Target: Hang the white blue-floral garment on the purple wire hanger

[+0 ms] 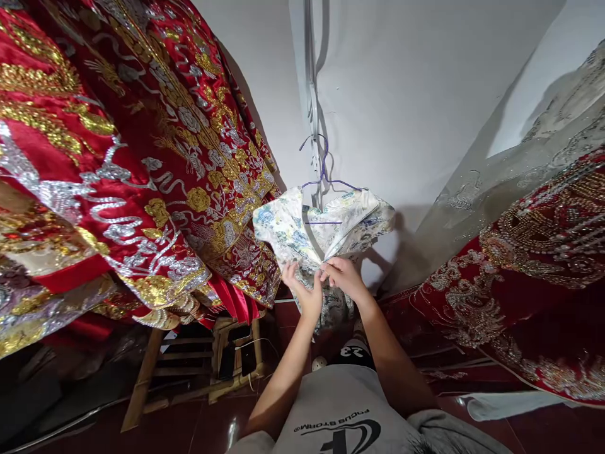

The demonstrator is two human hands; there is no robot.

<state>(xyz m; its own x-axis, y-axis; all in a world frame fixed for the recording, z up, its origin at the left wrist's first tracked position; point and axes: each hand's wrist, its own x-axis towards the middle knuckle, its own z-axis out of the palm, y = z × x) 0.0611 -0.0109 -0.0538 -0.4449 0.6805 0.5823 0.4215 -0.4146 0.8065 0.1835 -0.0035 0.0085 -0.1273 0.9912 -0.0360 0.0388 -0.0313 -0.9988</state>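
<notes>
A small white floral dress with blue and yellow print hangs on a purple wire hanger against a white wall. My left hand pinches the fabric at the front of the dress just below the neckline. My right hand is closed on the fabric beside it, and the fingers of both hands meet at the middle seam. The lower part of the dress is hidden behind my hands and forearms.
Red garments with gold and silver embroidery hang close on the left. Another red beaded garment and a sheer embroidered cloth hang on the right. A wooden stool stands on the dark red floor below left.
</notes>
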